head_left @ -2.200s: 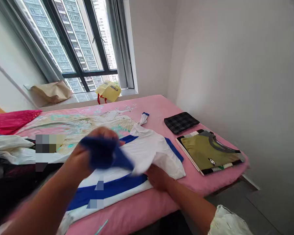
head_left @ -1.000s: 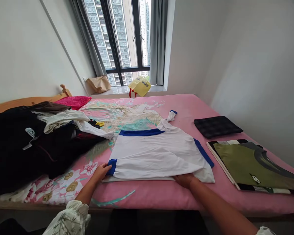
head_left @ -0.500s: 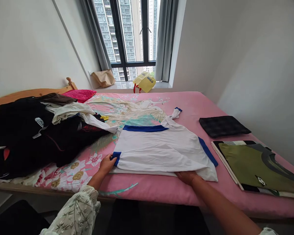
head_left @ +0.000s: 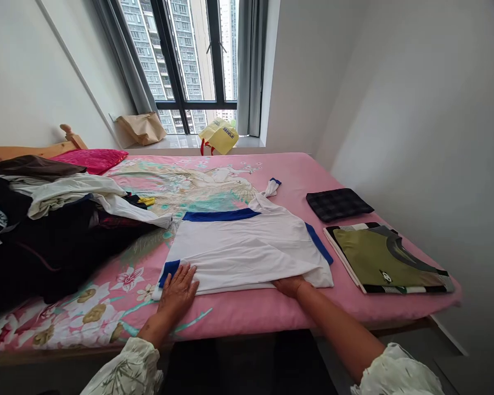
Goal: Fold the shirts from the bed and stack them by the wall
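a white, blue-trimmed fabric shirt (head_left: 242, 241) runs lengthwise from under flat left hand (head_left: 178, 289) past right hand (head_left: 290, 286), whose grip is hidden.

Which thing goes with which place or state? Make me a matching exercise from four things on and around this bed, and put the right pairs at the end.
Column one
1. White shirt
2. Yellow bag
3. Green shirt
4. Pink pillow

Column two
A. Folded, with a panda picture on it
B. Near the wooden headboard
C. Touched by the left hand and the right hand
D. At the window, with red handles

Right pairs: 1-C, 2-D, 3-A, 4-B
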Demonstrator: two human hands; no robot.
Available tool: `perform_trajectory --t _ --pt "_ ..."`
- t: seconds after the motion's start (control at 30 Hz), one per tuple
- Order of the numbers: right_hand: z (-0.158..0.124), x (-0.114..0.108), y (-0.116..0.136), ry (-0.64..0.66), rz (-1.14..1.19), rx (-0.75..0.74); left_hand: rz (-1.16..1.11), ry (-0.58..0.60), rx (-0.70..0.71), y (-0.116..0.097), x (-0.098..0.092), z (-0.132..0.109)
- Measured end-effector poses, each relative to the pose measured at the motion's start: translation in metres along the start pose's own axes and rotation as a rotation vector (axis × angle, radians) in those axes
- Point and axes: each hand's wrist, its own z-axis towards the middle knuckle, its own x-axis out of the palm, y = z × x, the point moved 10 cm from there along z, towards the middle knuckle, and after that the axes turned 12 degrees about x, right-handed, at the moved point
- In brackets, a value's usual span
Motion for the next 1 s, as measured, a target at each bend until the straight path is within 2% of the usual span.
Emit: perform_trajectory --t 0.07,0.13,0.27,0.47,0.53,0.6,0.67,0.7,0.8,0.9,0.97,1.0 --pt "-0.003 0.000 0.005 0.054 -0.007 -0.020 0.028 0.027 -0.005 0.001 0.005 -0.004" --pt "-0.005 -0.011 0.001 -0.002 -0.003 0.031 0.040 0.032 0.001 0.003 0.006 -0.007" --pt "-0.020 -0.030 -0.017 -0.139 0.005 0.099 0.037 0.023 0.020 0.003 0.005 -0.008" --pt "-0.060 -0.020 -0.062 -0.130 -0.135 0.169 0.021 -0.018 0.035 0.002 0.005 -0.010" --pt "-0.074 -0.024 -0.071 -0.183 -0.174 0.214 -0.003 -0.031 0.043 0.003 0.006 -0.011" --pt "-0.085 -0.037 -0.072 -0.272 -0.180 0.294 -0.039 -0.041 0.045 0.005 0.007 -0.012" --pt "-0.090 -0.054 -0.053 -0.362 -0.124 0.336 -0.089 -0.051 0.034 0.011 0.009 -0.013" --pt "-0.088 -0.061 -0.035 -0.395 -0.072 0.324 -0.118 -0.060 0.023 0.014 0.010 -0.014" --pt "-0.067 -0.068 0.047 -0.404 0.103 0.172 -0.180 -0.091 -0.011 0.020 0.010 -0.014" --pt "-0.028 -0.052 0.127 -0.321 0.168 0.019 -0.134 -0.081 -0.010 0.017 0.008 -0.013" --pt "-0.001 -0.035 0.152 -0.239 0.140 -0.040 -0.077 -0.067 0.006 0.012 0.008 -0.012" --pt "0.011 -0.025 0.152 -0.182 0.107 -0.052 -0.056 -0.067 0.011 0.011 0.007 -0.012"
